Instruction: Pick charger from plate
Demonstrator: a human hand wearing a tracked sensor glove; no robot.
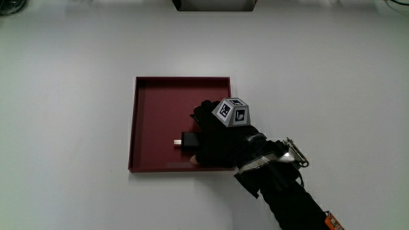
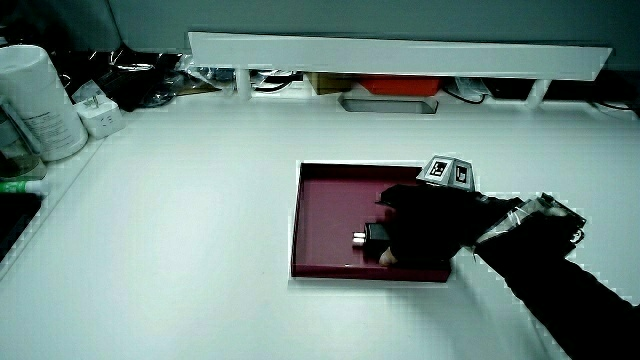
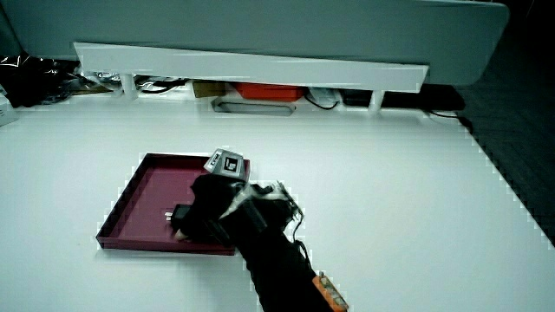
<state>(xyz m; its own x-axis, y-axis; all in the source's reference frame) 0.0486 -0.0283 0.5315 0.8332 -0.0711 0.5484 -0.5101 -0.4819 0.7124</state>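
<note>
Hand (image 1: 220,137) over the plate (image 1: 153,96), near its closest rim, fingers curled around 1 charger (image 1: 189,141) lying there, prongs poking out. Risk: shallow grip, charger slipping or catching the rim when lifted.

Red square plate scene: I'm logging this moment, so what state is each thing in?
Dark red square plate: flat on the white table, holding the charger.
Small black charger: lying in the plate, metal plug end sticking out, under the hand's grip.
Black-gloved hand: over the plate, fingers closed on the charger.
</note>
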